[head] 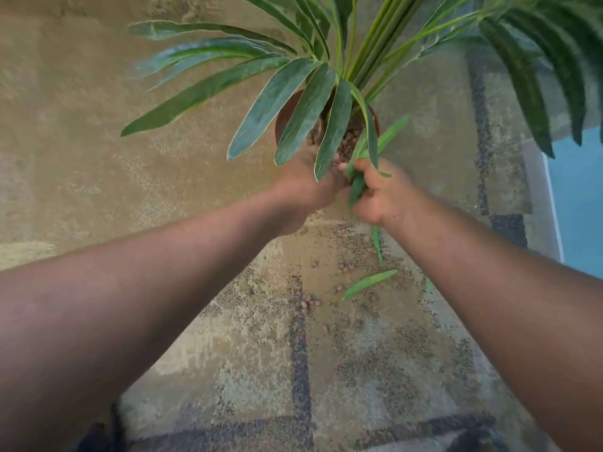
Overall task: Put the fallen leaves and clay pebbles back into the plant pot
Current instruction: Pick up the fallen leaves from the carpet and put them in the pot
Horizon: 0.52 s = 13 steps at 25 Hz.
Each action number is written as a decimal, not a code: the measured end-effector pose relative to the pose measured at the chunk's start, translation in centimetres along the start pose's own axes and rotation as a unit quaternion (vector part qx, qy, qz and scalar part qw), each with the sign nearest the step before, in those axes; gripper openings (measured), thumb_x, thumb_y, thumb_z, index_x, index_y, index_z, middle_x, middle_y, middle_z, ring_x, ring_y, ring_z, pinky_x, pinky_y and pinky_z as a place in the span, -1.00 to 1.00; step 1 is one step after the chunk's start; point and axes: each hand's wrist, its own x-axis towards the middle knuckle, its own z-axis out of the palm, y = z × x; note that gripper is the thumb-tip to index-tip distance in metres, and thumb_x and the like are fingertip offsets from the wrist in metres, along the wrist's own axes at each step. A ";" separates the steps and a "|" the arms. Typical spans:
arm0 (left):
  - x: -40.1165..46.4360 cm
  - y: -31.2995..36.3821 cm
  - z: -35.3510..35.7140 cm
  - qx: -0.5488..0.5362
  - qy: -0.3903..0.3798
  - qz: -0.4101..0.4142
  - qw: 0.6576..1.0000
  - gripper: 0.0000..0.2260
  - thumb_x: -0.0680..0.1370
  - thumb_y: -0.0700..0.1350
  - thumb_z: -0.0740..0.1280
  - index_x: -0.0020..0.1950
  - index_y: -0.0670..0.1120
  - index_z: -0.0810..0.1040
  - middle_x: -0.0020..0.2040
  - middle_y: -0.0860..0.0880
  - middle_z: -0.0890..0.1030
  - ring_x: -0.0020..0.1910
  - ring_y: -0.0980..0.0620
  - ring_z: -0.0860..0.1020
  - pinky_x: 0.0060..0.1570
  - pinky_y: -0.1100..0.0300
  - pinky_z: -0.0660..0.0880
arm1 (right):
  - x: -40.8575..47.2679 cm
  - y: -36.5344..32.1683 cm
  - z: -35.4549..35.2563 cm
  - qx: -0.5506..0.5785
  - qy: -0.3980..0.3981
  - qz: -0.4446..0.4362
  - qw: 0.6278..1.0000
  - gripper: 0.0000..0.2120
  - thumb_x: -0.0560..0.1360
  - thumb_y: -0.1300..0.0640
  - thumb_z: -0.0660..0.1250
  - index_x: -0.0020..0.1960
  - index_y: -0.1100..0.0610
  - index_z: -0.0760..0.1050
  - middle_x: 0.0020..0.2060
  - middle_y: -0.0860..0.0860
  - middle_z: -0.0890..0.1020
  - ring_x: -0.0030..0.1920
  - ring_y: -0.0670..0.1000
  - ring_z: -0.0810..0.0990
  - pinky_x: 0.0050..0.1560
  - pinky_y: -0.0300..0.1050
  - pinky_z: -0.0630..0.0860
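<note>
We are reaching both arms out over the floor toward the plant pot, a brown pot standing on the rough surface with long green fronds spreading over its rim. Our right hand is curling its fingers tight around a bunch of loose leaves, the fist closed on them just at the near edge of the pot, with leaf tips poking up toward the pot and one tail hanging down below the hand. Our left hand is sitting right beside it, partly tucked under a frond; it is blurred, and we cannot tell how far its fingers are parted or whether anything is in them. Inside the pot we are seeing clay pebbles between the fronds. On the floor between our forearms, a fallen leaf is lying flat, and scattered pebbles are lying near it in small clusters.
</note>
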 end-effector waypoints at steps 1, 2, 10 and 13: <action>0.4 0.1 -0.1 -0.031 -0.001 -0.004 1.000 -0.63 0.48 -0.14 0.52 0.20 0.03 0.47 0.14 -0.15 0.67 0.12 -0.07 0.68 0.17 0.01 0.59 | 0.1 -0.5 0.5 0.020 -0.013 0.004 1.000 -0.84 0.65 0.27 0.19 0.12 0.27 0.53 -0.18 0.12 0.61 -0.38 -0.01 0.62 -0.33 -0.18 0.56; 0.6 0.1 -0.3 -0.065 -0.007 -0.006 0.998 -0.66 0.52 -0.21 0.46 0.23 -0.01 0.45 0.13 -0.16 0.65 0.05 0.02 0.70 0.08 0.12 0.62 | 0.3 -0.5 0.9 0.029 -0.031 0.006 0.999 -0.79 0.64 0.27 0.18 0.18 0.30 0.53 -0.14 0.12 0.60 -0.31 0.00 0.59 -0.23 -0.18 0.57; -0.9 -2.2 -0.2 0.020 0.064 0.003 0.998 -0.32 0.56 -0.43 0.28 0.62 -0.06 0.19 0.56 -0.05 0.35 0.01 0.39 0.57 0.00 0.38 0.59 | -0.2 2.5 -4.1 -0.007 -0.094 -0.033 0.995 -0.48 0.54 0.49 0.11 0.45 0.22 0.39 0.22 0.15 0.64 0.20 0.05 0.66 0.22 -0.06 0.61; -2.7 -5.3 0.4 0.157 0.077 0.010 0.985 -0.52 0.59 -0.38 0.25 0.45 0.02 0.42 0.43 -0.08 0.48 -0.34 0.31 0.53 -0.30 0.20 0.63 | 0.0 5.5 -9.4 -0.135 0.042 -0.051 0.989 -0.64 0.56 0.46 0.19 0.21 0.15 0.55 0.18 0.14 0.68 0.00 0.01 0.72 -0.08 -0.14 0.65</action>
